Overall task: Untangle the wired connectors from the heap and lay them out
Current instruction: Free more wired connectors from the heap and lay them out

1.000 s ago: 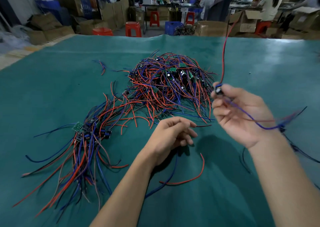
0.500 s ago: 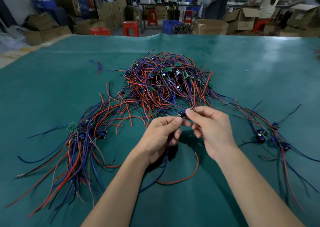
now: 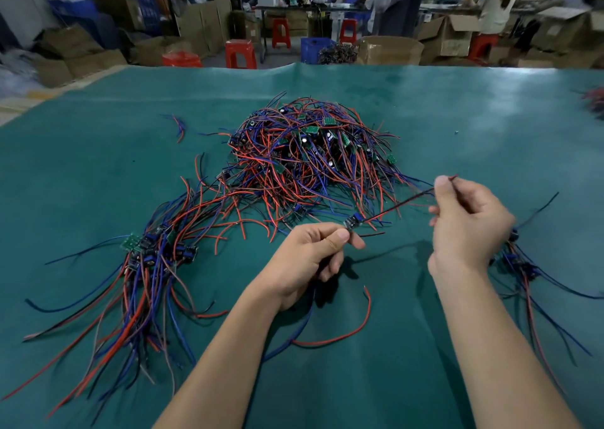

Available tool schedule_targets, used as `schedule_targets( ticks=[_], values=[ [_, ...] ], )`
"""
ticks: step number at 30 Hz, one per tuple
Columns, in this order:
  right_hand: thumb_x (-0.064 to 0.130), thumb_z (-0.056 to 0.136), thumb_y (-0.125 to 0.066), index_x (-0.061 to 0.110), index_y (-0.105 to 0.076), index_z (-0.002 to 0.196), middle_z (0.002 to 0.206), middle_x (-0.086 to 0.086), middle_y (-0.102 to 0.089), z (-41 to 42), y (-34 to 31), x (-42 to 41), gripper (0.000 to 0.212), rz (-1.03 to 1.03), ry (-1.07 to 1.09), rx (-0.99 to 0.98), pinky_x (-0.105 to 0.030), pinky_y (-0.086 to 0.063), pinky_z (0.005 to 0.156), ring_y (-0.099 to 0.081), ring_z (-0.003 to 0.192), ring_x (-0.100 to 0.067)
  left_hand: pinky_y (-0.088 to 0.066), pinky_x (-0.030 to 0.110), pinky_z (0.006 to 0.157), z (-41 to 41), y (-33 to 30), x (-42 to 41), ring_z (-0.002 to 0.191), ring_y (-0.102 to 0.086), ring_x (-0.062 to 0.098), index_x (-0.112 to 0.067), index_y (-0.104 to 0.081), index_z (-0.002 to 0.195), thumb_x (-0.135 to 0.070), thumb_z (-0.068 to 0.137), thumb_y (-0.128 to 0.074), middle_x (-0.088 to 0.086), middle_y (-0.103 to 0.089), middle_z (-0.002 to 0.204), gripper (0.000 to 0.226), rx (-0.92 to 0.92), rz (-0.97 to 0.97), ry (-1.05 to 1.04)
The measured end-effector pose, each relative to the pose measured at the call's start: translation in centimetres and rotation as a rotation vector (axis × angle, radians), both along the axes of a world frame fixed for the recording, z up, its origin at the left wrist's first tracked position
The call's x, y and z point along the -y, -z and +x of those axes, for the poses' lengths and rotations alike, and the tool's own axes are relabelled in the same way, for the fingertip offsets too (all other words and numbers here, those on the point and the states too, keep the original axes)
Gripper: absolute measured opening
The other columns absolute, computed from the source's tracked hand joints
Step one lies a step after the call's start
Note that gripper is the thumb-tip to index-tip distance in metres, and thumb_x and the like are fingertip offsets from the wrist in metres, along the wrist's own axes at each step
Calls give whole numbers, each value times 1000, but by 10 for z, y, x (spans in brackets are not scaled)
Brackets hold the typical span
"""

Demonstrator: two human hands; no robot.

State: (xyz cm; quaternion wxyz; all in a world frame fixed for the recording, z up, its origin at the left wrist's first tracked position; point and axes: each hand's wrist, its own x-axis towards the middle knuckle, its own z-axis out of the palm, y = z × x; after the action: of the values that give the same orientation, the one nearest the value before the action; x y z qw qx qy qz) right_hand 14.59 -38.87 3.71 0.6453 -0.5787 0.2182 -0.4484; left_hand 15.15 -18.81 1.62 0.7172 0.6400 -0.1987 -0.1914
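A tangled heap [image 3: 307, 157] of red, blue and black wired connectors with small green boards lies mid-table on the green mat. My left hand [image 3: 307, 258] pinches a small blue connector [image 3: 352, 223] just in front of the heap. From that connector a red and black wire pair [image 3: 402, 203] runs up to the right, where my right hand [image 3: 467, 222] pinches its ends. Red and blue wires hang from my left hand onto the mat [image 3: 330, 340]. A laid-out bundle [image 3: 147, 265] stretches along the left. Another laid-out group [image 3: 529, 275] lies at the right, partly hidden behind my right hand.
A short loose wire piece [image 3: 178, 124] lies far left of the heap. More wires [image 3: 595, 100] show at the far right edge. Beyond the table's far edge stand cardboard boxes [image 3: 389, 51], red stools [image 3: 240, 52] and people at other benches.
My right hand has come back from the right-side group, met my left hand at the connector, then slid out to the right along its wire pair, drawing it taut.
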Motion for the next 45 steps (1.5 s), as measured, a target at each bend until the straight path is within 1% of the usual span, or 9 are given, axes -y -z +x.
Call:
schedule_targets(
  ticks=[6, 12, 16, 20, 24, 29, 34, 41, 45],
  values=[
    [20, 96, -69, 15, -61, 82, 73, -8, -69, 2, 7, -20, 17, 229, -231, -170, -22, -35, 38, -52, 42, -10, -28, 21, 49, 2, -1, 0, 46, -39, 8, -5, -66, 103, -13, 106, -40, 0, -55, 58, 27, -122, -124, -61],
    [36, 87, -76, 3, -71, 81, 58, -3, -59, -8, 14, -60, 34, -62, -816, -271, -36, -43, 51, -51, 49, -21, -37, 20, 54, -1, -4, -1, 55, -53, 12, -9, -63, 92, -9, 106, -39, 7, -65, 70, 27, -130, -153, 35],
    [19, 90, -77, 10, -77, 80, 66, 1, -67, -10, 9, -52, 14, -122, -780, -161, -17, -49, 59, -60, 60, -8, -39, 19, 53, 0, -4, -2, 51, -54, 12, -8, -68, 97, -17, 105, -44, 7, -65, 63, 26, -125, -101, 58],
    [20, 91, -76, 11, -77, 80, 75, -15, -69, -7, 3, -38, 15, -147, -604, -143, -19, -43, 56, -55, 70, -10, -38, 19, 52, -1, -4, -2, 51, -53, 12, -7, -66, 97, -19, 104, -45, 5, -63, 62, 25, -89, -72, 93],
    [15, 94, -71, 13, -76, 84, 81, -1, -72, -8, -8, -26, 11, 19, -494, -50, -19, -40, 55, -54, 69, -10, -38, 20, 54, -2, -4, -2, 52, -53, 12, -12, -65, 91, -17, 104, -45, 5, -64, 64, 24, -56, -55, 127],
    [24, 94, -64, 15, -74, 83, 81, 2, -73, -16, -33, -17, 17, 613, -663, 135, -13, -44, 56, -58, 66, -2, -39, 19, 57, -2, -4, -2, 56, -55, 11, -12, -65, 92, -15, 104, -45, 4, -67, 69, 23, -30, -25, 146],
    [31, 85, -67, 18, -73, 89, 87, 8, -71, -24, -74, -24, 14, 706, -813, 328, -14, -43, 58, -60, 76, -1, -42, 17, 56, -1, -3, -1, 58, -57, 11, -7, -66, 97, -11, 105, -43, 7, -69, 72, 25, -69, -44, 93],
    [28, 94, -67, 10, -73, 81, 68, -3, -71, -1, -93, -154, 23, 165, -1263, -118, -15, -44, 48, -55, 50, -6, -50, 26, 72, -5, -1, 1, 83, -61, 19, -2, -64, 100, 6, 99, -46, 10, -70, 93, 21, -110, -95, -94],
    [51, 98, -60, 3, -73, 74, 70, -4, -76, 29, -74, -201, 55, -691, -1203, -421, -29, -57, 59, -68, 59, -19, -51, 25, 78, -4, -1, -4, 89, -62, 19, 18, -53, 121, 9, 99, -43, 23, -64, 108, 26, -88, -91, -59]
  ],
)
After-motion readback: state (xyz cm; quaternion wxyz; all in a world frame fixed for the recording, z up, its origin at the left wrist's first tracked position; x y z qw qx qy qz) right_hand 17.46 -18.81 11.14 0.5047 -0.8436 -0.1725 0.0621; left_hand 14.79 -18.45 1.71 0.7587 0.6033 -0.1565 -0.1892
